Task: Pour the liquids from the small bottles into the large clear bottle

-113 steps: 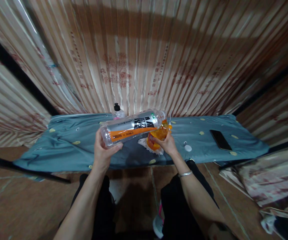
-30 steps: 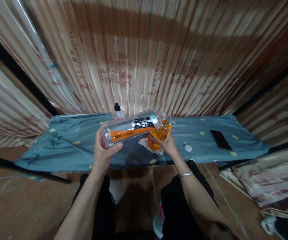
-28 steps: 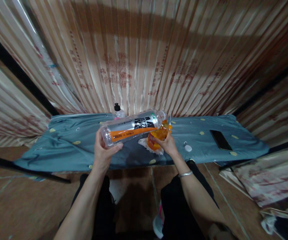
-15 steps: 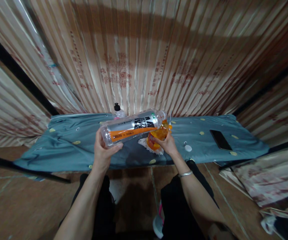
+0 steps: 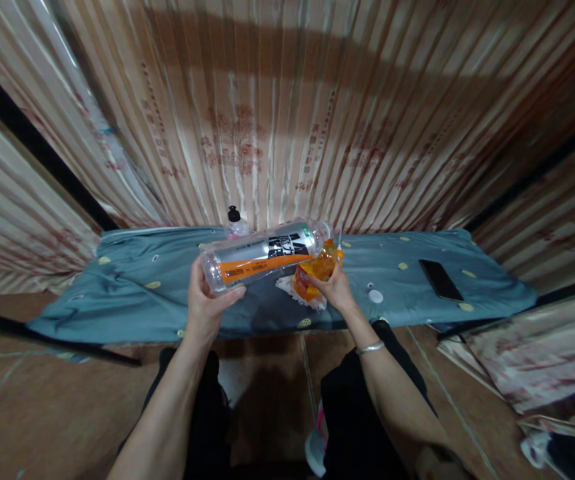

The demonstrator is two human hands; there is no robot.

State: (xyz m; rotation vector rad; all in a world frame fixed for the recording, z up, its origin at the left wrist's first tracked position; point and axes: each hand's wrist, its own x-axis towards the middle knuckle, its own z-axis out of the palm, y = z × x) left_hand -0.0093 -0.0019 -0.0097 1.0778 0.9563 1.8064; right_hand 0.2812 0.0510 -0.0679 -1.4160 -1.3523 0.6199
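My left hand (image 5: 210, 300) is wrapped round the base of a large clear plastic bottle (image 5: 262, 257) with a silver, black and orange label. The bottle lies tilted in the air, its mouth to the right and slightly higher than its base. Close under that mouth, my right hand (image 5: 331, 287) grips a smaller bottle (image 5: 312, 277) of orange-yellow colour with a red label. It stands on a crumpled white tissue (image 5: 287, 288). Whether the two bottle mouths touch, I cannot tell. A small orange part with a pale stem (image 5: 340, 247) shows just behind my right hand.
A teal patterned cloth (image 5: 122, 287) covers the low bench. On it are a black phone (image 5: 440, 280), a round white cap (image 5: 376, 296) and a black-topped bottle (image 5: 236, 223) at the back. Pleated curtains (image 5: 277, 133) hang behind, with dark poles (image 5: 37, 140) at both sides.
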